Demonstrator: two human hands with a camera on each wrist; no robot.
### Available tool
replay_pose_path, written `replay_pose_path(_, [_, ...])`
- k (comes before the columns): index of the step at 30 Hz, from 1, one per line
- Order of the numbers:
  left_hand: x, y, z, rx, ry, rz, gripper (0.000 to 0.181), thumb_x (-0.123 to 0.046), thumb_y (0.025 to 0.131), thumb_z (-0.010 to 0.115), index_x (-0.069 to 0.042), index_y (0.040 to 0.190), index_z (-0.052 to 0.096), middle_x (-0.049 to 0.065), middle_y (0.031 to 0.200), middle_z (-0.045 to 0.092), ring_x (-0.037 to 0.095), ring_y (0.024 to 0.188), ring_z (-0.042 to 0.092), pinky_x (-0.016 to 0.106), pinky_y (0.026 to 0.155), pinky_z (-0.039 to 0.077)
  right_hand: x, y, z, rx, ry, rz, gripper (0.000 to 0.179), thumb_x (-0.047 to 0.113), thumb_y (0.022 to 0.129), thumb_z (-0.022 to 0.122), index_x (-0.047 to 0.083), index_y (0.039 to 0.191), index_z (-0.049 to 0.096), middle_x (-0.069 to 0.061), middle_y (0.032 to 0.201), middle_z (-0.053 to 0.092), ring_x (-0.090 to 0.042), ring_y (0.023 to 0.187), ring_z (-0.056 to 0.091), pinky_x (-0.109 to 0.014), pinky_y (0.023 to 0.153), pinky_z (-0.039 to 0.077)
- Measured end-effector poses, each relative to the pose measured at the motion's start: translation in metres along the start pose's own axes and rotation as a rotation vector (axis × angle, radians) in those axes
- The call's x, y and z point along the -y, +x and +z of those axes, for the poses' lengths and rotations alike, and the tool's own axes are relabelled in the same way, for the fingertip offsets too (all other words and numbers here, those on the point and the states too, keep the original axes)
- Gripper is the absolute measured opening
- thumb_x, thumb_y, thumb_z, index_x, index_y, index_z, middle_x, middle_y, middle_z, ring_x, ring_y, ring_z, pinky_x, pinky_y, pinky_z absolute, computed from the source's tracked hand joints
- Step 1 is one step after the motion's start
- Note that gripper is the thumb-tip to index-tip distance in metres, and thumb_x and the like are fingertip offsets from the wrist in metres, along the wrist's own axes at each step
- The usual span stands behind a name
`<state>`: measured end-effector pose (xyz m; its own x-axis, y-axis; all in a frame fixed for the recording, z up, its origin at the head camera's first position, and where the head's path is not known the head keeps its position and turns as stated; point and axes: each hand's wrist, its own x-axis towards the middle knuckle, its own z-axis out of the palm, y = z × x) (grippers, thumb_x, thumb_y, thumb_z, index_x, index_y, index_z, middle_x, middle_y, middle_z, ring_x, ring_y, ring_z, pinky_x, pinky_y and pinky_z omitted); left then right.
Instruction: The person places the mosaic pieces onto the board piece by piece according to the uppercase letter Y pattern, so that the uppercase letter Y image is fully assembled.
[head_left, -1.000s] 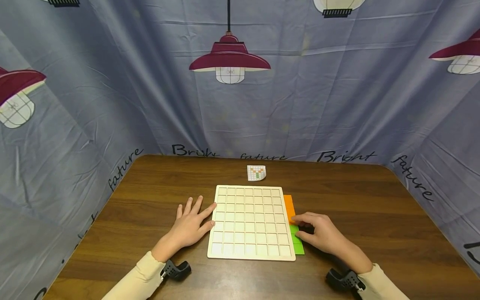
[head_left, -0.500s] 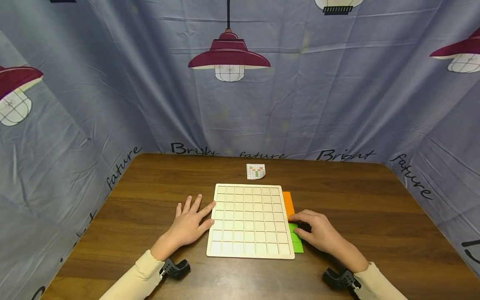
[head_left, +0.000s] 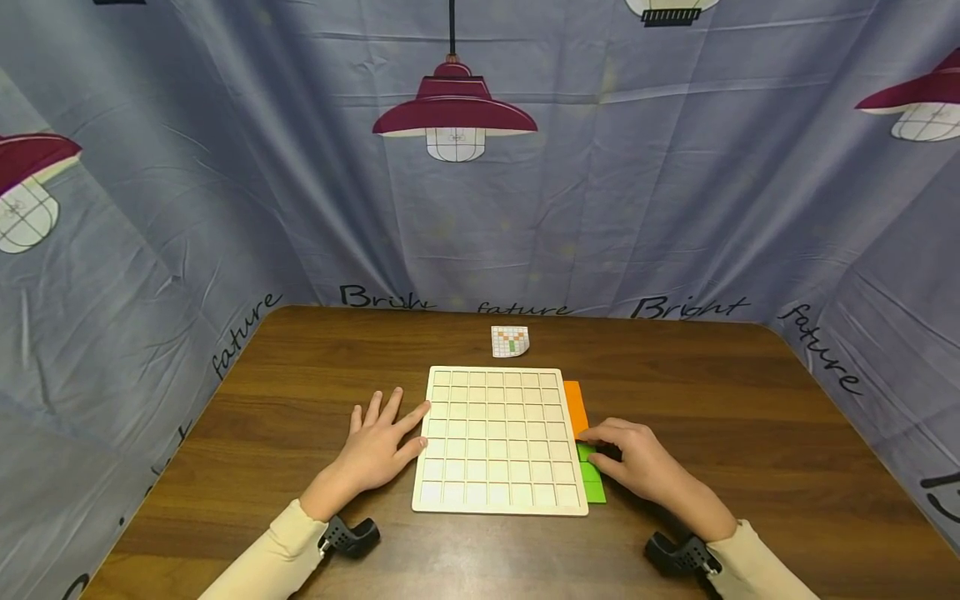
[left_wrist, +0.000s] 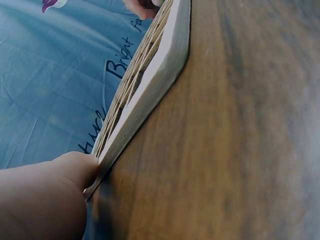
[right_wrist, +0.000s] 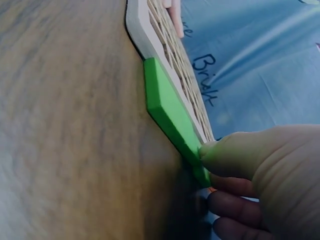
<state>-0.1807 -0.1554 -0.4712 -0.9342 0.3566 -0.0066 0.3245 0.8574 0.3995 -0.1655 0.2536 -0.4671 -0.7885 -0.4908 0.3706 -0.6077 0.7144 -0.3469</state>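
A pale wooden board (head_left: 495, 450) with a grid of square recesses lies flat on the table. Its left edge meets the thumb and index fingertip of my left hand (head_left: 378, 450), whose fingers are spread on the tabletop. Along the right edge sit orange tiles (head_left: 575, 408), with green tiles (head_left: 594, 487) on the near side of them. My right hand (head_left: 637, 458) is at these tiles, index fingertip by the orange-green border and thumb on the green. In the right wrist view the thumb tip touches a thick green tile (right_wrist: 170, 107); the other fingertips are partly hidden behind.
A small paper card (head_left: 510, 342) printed with a coloured grid pattern lies beyond the board. The brown wooden table (head_left: 712, 400) reaches back to a blue-grey curtain (head_left: 510, 225) with printed lamps and lettering. Dark wrist cameras (head_left: 352, 537) are strapped at both cuffs.
The head view has shifted slightly. Both hands stay at the board's sides; the right fingertips and the tiles have moved only a hair.
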Motion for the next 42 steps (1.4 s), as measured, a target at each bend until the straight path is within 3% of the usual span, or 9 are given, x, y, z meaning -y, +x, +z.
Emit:
replay_pose_path(6, [0.000,0.000,0.000,-0.004,0.002,0.002,0.056,-0.042,0.105,0.052,-0.025,0.157,0.042,0.029,0.166,0.023,0.058,0.153,0.010,0.081,0.114,0.008,-0.001,0.000,-0.010,0.107,-0.018,0.021,0.022,0.001,0.083,0.077,0.007,0.104,0.079,0.002,0.094,0.071,-0.005,0.080,0.062,-0.024,0.067,0.054])
replay_pose_path(12, [0.000,0.000,0.001,-0.005,0.009,-0.002,0.055,-0.042,0.105,0.052,-0.026,0.157,0.042,0.028,0.166,0.024,0.058,0.153,0.012,0.081,0.114,0.009,-0.004,-0.001,-0.016,0.187,-0.025,0.008,0.029,-0.001,0.080,0.073,0.006,0.107,0.080,0.003,0.093,0.064,-0.002,0.075,0.050,-0.020,0.064,0.044])
replay_pose_path(18, [0.000,-0.001,0.001,-0.003,0.005,-0.002,0.055,-0.042,0.105,0.052,-0.026,0.157,0.043,0.028,0.166,0.024,0.058,0.153,0.013,0.081,0.114,0.009,-0.003,-0.002,-0.014,0.169,-0.033,-0.009,0.029,-0.002,0.077,0.075,0.006,0.104,0.081,0.003,0.093,0.063,-0.002,0.075,0.050,-0.020,0.063,0.045])
replay_pose_path(25, [0.000,0.000,0.001,-0.013,0.004,0.001,0.055,-0.041,0.105,0.052,-0.025,0.157,0.043,0.029,0.166,0.025,0.059,0.152,0.013,0.081,0.114,0.010,0.000,0.000,-0.014,0.153,-0.071,-0.012,0.024,0.000,0.075,0.076,0.009,0.097,0.080,0.003,0.094,0.068,-0.009,0.082,0.062,-0.029,0.070,0.056])
replay_pose_path(42, [0.000,0.002,0.000,-0.002,0.002,0.003,0.055,-0.042,0.105,0.052,-0.025,0.157,0.043,0.028,0.166,0.023,0.058,0.153,0.010,0.081,0.114,0.008,-0.003,0.000,-0.019,0.162,-0.063,0.028,0.024,0.001,0.078,0.076,0.009,0.100,0.079,0.003,0.096,0.069,-0.006,0.082,0.062,-0.025,0.068,0.054])
